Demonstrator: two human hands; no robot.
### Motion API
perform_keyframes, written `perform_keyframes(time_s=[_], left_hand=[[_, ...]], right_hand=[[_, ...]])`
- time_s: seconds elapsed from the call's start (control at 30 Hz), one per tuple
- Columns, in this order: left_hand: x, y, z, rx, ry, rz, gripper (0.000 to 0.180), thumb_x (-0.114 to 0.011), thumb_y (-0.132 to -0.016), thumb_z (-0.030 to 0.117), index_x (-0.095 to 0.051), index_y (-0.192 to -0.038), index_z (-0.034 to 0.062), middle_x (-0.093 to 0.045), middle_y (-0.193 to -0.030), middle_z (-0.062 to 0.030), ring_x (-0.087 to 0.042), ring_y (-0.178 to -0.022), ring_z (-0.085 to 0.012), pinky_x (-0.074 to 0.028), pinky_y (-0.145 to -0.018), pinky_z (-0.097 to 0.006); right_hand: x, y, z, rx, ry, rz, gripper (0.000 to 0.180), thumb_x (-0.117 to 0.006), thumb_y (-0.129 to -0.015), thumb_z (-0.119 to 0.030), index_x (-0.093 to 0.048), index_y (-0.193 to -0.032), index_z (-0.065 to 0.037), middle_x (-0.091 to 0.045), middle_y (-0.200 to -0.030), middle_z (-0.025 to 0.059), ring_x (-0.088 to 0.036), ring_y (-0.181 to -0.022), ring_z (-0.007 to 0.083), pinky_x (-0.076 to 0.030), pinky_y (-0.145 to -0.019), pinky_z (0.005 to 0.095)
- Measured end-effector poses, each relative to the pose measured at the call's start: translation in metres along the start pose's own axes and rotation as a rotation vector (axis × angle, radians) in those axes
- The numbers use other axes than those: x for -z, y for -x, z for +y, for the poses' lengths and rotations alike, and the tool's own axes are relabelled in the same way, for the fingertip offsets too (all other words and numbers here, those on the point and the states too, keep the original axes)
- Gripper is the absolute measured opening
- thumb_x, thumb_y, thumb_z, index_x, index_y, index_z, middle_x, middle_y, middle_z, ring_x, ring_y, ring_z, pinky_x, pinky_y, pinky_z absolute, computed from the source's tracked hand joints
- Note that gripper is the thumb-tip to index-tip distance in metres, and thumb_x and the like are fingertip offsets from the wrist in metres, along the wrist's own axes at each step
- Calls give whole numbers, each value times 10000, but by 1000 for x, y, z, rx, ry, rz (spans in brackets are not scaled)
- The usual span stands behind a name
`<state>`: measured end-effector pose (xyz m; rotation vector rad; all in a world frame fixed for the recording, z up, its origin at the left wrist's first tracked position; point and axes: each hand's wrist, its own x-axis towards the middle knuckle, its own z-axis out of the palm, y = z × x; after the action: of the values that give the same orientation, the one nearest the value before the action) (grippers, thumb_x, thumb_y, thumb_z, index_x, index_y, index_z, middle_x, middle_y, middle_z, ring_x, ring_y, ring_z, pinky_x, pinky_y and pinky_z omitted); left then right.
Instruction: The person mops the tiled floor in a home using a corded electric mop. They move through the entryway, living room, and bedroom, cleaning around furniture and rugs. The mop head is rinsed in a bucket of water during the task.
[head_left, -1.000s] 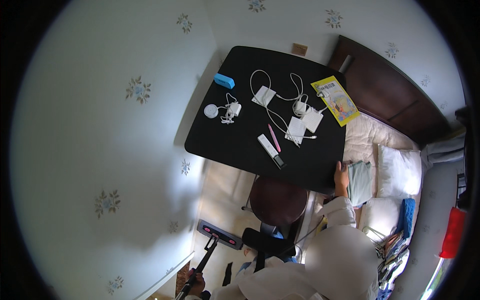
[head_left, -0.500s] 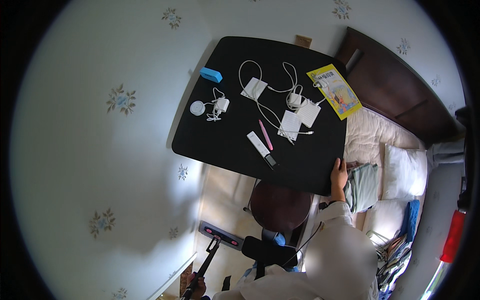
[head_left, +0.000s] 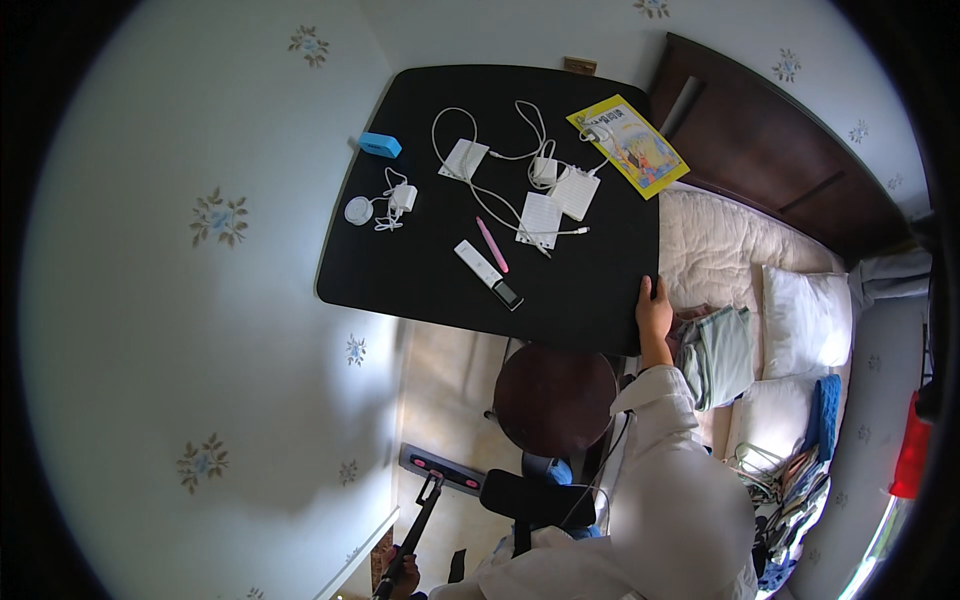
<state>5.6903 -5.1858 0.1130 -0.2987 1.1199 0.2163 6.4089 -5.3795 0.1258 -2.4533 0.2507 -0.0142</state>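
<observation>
My right hand (head_left: 655,315) grips the right edge of a black table (head_left: 580,290), thumb on the top and fingers along the side. Down at the lower left, my left hand (head_left: 404,573) is closed round the dark handle of a flat mop (head_left: 440,468). The mop's grey head lies on the floor by the wall. On the table are a white remote-like device (head_left: 480,262), a pink pen (head_left: 492,245), tangled white cables, a white charger (head_left: 402,197), a round white puck (head_left: 358,210), a blue box (head_left: 380,145) and a yellow-bordered book (head_left: 632,148).
A round dark stool (head_left: 556,398) stands against the table's front side, with a black padded item (head_left: 535,502) nearer me. To the right is a bed with a dark headboard (head_left: 780,150), folded clothes (head_left: 715,355) and white pillows (head_left: 805,320). A flowered wall (head_left: 220,320) borders the left.
The table, its things and my right hand now appear farther up and left, along with the headboard and wall, so the view has shifted. The mop head stays almost in place.
</observation>
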Motion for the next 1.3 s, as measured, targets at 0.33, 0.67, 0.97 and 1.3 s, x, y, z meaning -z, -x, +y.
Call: perform_keyframes(time_s=[0.33,0.67,0.97,1.3], left_hand=[[-21,-4,-39,-1,35,-82,348,-573,-797,406,-520,-844,66,-554,-680,-62,-561,-570,-156,-500,-529,-231],[-44,-7,-53,-62,-33,-69,405,-557,-804,386,-497,-843,-13,-566,-689,-73,-563,-545,-152,-495,-509,-228],[-53,-14,-68,-139,-78,-36,328,-563,-805,376,-517,-825,52,-560,-666,-71,-562,-535,-145,-504,-491,-228],[-10,-37,-48,-168,186,-139,313,-513,-819,353,-528,-880,47,-551,-696,-46,-561,-631,-138,-504,-569,-248]], right_hand=[[-8,-11,6,56,-14,-13,572,-389,-843,-527,-432,-1246,-123,-574,-1027,225,-545,-948,388,-437,-793,432],[-5,-6,6,44,-22,-45,581,-395,-839,-534,-385,-1280,-157,-578,-1021,225,-549,-938,394,-440,-790,434],[-2,-1,4,38,-30,-72,587,-417,-835,-524,-370,-1287,-154,-575,-1021,232,-544,-941,399,-433,-797,434],[-16,-11,18,96,-6,-40,615,-417,-823,-549,-411,-1259,-115,-566,-1028,245,-540,-951,398,-427,-810,435]])
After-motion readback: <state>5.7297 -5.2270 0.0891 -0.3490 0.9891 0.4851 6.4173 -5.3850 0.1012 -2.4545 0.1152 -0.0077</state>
